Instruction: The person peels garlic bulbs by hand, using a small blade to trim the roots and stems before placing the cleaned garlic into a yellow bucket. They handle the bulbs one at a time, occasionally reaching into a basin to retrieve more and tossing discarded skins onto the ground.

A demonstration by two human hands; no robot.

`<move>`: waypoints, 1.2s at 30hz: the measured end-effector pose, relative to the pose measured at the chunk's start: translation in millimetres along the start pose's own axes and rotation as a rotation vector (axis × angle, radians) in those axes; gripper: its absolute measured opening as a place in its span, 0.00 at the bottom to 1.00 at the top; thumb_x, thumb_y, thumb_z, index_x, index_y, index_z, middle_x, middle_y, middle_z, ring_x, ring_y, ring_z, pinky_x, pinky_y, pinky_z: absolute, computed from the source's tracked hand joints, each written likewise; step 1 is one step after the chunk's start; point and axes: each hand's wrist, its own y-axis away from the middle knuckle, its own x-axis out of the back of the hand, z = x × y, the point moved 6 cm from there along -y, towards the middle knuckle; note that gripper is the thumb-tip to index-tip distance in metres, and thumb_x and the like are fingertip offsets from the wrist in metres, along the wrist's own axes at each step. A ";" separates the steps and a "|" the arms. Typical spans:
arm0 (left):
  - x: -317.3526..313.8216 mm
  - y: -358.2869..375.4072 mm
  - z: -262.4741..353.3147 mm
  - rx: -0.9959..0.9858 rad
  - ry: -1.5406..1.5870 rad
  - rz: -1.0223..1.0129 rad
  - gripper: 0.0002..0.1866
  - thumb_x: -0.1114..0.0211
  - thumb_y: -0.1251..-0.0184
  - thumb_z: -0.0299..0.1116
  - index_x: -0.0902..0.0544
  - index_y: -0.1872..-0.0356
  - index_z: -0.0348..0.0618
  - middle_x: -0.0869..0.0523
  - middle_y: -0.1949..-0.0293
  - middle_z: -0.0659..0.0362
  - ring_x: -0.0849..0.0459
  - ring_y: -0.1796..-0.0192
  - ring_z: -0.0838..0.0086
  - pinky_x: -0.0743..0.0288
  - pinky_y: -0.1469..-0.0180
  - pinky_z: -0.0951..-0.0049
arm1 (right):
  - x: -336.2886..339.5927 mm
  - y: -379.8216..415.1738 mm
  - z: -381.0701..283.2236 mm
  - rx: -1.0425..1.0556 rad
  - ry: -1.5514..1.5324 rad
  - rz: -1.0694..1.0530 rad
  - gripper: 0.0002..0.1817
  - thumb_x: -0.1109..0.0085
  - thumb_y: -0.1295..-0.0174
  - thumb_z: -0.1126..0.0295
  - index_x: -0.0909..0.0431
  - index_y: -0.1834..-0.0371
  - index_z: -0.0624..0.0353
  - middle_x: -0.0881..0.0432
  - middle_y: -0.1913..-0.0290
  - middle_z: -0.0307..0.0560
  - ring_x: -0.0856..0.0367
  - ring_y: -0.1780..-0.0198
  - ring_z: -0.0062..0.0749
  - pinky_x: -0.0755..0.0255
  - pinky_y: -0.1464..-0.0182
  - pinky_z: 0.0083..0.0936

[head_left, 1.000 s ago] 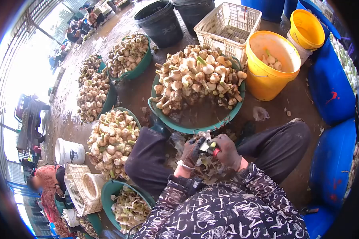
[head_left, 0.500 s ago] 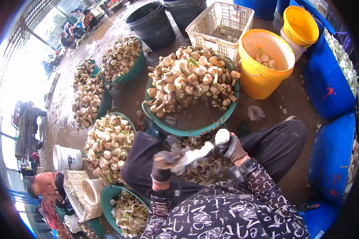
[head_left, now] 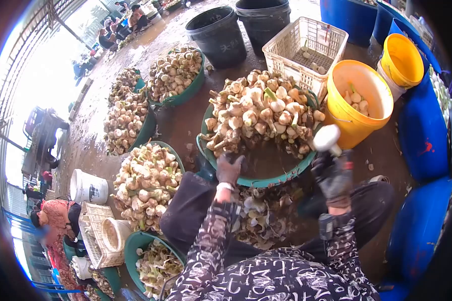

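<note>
My gloved right hand (head_left: 332, 180) grips a clean white garlic bulb (head_left: 326, 138) by its stem, between the big basin and the large yellow bucket (head_left: 359, 98). Something small and red shows at that hand, too small to name. My gloved left hand (head_left: 229, 171) is at the near rim of the green basin (head_left: 271, 179), thumb and fingers apart, with nothing seen in it. In the basin lies a heap of unpeeled garlic bulbs (head_left: 266, 110), hollowed out on my side. Loose garlic skins (head_left: 263, 218) lie on the ground between my legs.
A white plastic crate (head_left: 296, 55) holds a few bulbs. Black buckets (head_left: 217, 42) stand behind it, blue barrels (head_left: 419, 205) at right. Further tubs of garlic (head_left: 148, 185) line the left, near a white bucket (head_left: 88, 186). A person (head_left: 60, 220) sits at lower left.
My hands have moved apart and forward. The left left the bulb and a blurred white strip and reached the basin; the right carried the bulb rightward towards the yellow bucket. The view has shifted.
</note>
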 end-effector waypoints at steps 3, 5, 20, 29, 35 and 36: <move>-16.7 -56.0 17.1 -0.245 -0.265 0.143 0.36 0.26 0.54 0.44 0.30 0.43 0.43 0.27 0.45 0.47 0.26 0.43 0.55 0.29 0.43 0.57 | -40.6 -2.7 -25.8 0.067 0.100 -0.108 0.32 0.53 0.35 0.41 0.29 0.44 0.61 0.21 0.55 0.44 0.22 0.58 0.31 0.25 0.51 0.32; -27.4 -75.6 33.1 -0.146 -0.434 -0.002 0.34 0.26 0.56 0.41 0.30 0.47 0.45 0.27 0.46 0.50 0.25 0.44 0.56 0.28 0.45 0.58 | -8.5 -6.2 -15.9 0.152 0.455 0.082 0.29 0.53 0.34 0.43 0.26 0.48 0.61 0.20 0.58 0.44 0.22 0.59 0.30 0.25 0.53 0.28; -46.8 127.3 36.5 -0.118 0.800 -0.708 0.32 0.28 0.47 0.31 0.30 0.41 0.35 0.23 0.47 0.56 0.23 0.47 0.73 0.28 0.45 0.74 | 78.5 26.4 125.0 -0.398 0.385 0.209 0.21 0.55 0.28 0.56 0.25 0.49 0.65 0.20 0.57 0.37 0.25 0.59 0.18 0.28 0.55 0.18; -8.8 147.9 73.1 -0.516 0.085 -0.483 0.28 0.29 0.45 0.37 0.25 0.44 0.36 0.20 0.49 0.54 0.21 0.51 0.74 0.27 0.47 0.73 | 70.8 33.9 91.8 -0.037 1.456 0.113 0.18 0.46 0.33 0.60 0.19 0.67 0.67 0.21 0.73 0.35 0.30 0.71 0.19 0.33 0.67 0.23; -19.5 142.3 42.9 0.010 0.670 -0.841 0.28 0.27 0.46 0.40 0.23 0.45 0.38 0.17 0.54 0.55 0.19 0.55 0.77 0.25 0.51 0.75 | 76.9 42.0 103.2 -0.269 0.876 0.063 0.18 0.47 0.33 0.59 0.21 0.57 0.67 0.19 0.64 0.35 0.27 0.68 0.20 0.30 0.63 0.23; -22.1 142.6 36.9 0.053 0.638 -0.832 0.28 0.27 0.47 0.40 0.22 0.47 0.36 0.16 0.57 0.56 0.19 0.56 0.78 0.25 0.52 0.76 | 80.5 42.8 104.9 -0.299 0.809 0.141 0.19 0.47 0.33 0.59 0.20 0.58 0.67 0.19 0.66 0.36 0.27 0.69 0.20 0.30 0.64 0.24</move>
